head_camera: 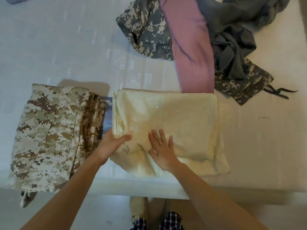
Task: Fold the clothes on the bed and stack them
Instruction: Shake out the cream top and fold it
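A folded cream garment lies on the bed near its front edge. My right hand rests flat on it with fingers spread. My left hand is at the garment's left edge, thumb on top and fingers hidden under the fabric. To the left sits a folded tan camouflage garment, with a blue patterned item showing beneath its right side. At the back right is an unfolded heap: a grey camouflage piece, a pink garment and a dark grey garment.
The white bed sheet spreads bare over the back left and the far right. The bed's front edge runs just below the folded pieces. My legs in checked shorts stand against it.
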